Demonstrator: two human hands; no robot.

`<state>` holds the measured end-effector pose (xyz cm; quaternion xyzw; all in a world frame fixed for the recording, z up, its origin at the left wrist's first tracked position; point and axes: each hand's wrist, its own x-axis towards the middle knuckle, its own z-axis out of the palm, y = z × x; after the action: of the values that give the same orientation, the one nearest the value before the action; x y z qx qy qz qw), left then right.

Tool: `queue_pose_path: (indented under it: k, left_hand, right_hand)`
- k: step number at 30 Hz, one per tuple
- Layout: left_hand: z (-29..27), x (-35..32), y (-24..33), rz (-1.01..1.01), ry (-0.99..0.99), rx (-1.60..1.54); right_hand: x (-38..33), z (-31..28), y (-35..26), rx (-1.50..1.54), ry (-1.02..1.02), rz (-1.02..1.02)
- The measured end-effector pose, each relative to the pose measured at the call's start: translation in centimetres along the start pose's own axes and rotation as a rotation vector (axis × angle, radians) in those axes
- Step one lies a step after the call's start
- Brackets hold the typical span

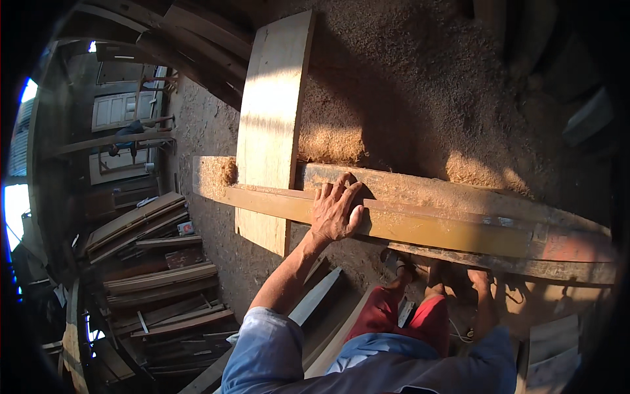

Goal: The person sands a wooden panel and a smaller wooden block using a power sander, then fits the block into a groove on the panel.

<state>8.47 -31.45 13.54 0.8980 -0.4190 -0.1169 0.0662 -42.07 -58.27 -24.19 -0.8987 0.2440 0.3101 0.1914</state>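
Note:
A long yellow-brown bar [420, 230] with a reddish right end lies on edge across the bench, over a pale wide plank [270, 105] set crosswise beneath it. My left hand [336, 211] rests on the bar just right of that plank. Its fingers are spread over the bar's top edge, and the thumb is apart on the near face. Farther right, my right hand [480, 280] is in shade at the near edge of the bench, below the bar. Its fingers are mostly hidden.
The rough bench timber [394, 180] carries heaps of sawdust [482, 172]. Stacked boards [161, 279] fill the floor at left. A pale board [316, 295] slants near my left arm. Far left, a person [128, 139] is near white panelled doors [111, 111].

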Motion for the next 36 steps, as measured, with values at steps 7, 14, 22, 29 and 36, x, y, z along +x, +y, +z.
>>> queue_pose_path:
  k: [7,14,22,29,36]
  left_hand:
    - [-0.4,-2.7,-1.1,-0.083,0.110,-0.110]
    - [0.6,-3.3,-1.5,-0.082,0.355,-0.211]
    - [-0.4,-13.0,-6.5,-0.283,0.589,-0.276]
    - [1.5,-35.9,-20.0,-0.904,0.445,0.018]
    - [4.9,-49.5,-14.6,-1.700,0.498,-0.703]
  right_hand:
    - [-4.9,-24.0,-20.3,0.469,-0.408,0.014]
    - [-8.1,-27.6,-32.5,0.233,-0.416,-0.182]
    - [-9.9,-27.2,-46.4,0.091,-0.552,-0.275]
    - [-12.7,-26.8,-58.3,0.255,-0.521,-0.723]
    - [-17.5,-30.8,-67.2,0.343,-0.739,-0.769]
